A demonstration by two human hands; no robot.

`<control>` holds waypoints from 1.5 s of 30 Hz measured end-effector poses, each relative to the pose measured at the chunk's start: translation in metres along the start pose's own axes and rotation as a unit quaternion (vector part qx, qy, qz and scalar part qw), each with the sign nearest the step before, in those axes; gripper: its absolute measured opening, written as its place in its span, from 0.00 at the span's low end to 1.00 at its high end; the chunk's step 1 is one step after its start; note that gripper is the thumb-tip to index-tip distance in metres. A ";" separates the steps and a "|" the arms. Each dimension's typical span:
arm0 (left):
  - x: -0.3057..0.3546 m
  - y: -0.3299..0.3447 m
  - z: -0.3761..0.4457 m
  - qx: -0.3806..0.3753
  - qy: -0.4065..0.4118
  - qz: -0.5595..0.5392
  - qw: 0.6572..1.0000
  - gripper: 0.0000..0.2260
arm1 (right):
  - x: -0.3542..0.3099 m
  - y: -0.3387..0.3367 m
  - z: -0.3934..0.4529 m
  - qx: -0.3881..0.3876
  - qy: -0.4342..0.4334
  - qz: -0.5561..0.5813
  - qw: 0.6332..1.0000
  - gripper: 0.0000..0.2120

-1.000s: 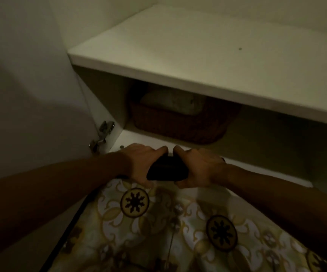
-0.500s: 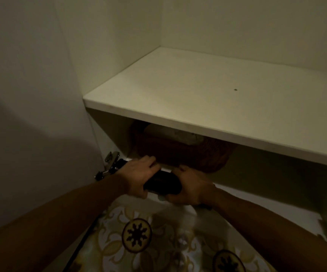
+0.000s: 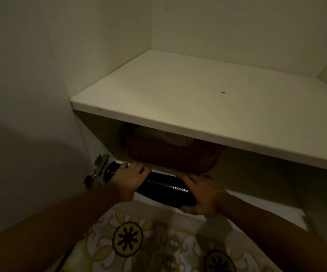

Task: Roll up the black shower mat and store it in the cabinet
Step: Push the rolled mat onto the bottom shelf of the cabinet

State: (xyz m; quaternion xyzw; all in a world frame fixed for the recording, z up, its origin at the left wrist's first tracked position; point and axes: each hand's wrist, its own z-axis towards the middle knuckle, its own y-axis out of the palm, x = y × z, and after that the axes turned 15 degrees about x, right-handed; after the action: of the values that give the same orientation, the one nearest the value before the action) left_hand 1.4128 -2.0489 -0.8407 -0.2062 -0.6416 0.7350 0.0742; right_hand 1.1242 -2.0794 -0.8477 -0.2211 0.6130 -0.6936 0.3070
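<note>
Dim white cabinet (image 3: 107, 55), door open; upper shelf (image 3: 198, 107) bare. Lower compartment: brown basket (image 3: 170, 156) at the back. Rolled black mat (image 3: 164, 186) lies across the lower shelf's front edge, just before the basket. Left hand (image 3: 128, 178) clamped near its left end, right hand (image 3: 203, 195) on its right end. Patterned floor (image 3: 139, 242) below
</note>
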 end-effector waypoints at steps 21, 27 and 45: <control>0.000 0.001 0.011 -0.008 -0.029 -0.011 0.999 0.46 | 0.002 0.001 0.015 -0.033 0.004 -0.040 0.999 0.53; 0.000 -0.001 0.009 0.022 -0.001 -0.010 1.000 0.47 | 0.001 -0.009 0.017 -0.052 -0.002 -0.011 0.999 0.57; -0.009 0.002 0.011 0.024 0.002 -0.034 0.999 0.49 | -0.001 -0.012 0.022 -0.086 -0.012 -0.028 0.996 0.59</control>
State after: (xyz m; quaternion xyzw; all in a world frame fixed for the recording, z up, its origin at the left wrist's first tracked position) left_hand 1.4168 -2.0624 -0.8394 -0.1844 -0.6305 0.7466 0.1052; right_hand 1.1377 -2.0940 -0.8323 -0.2715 0.6601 -0.6443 0.2747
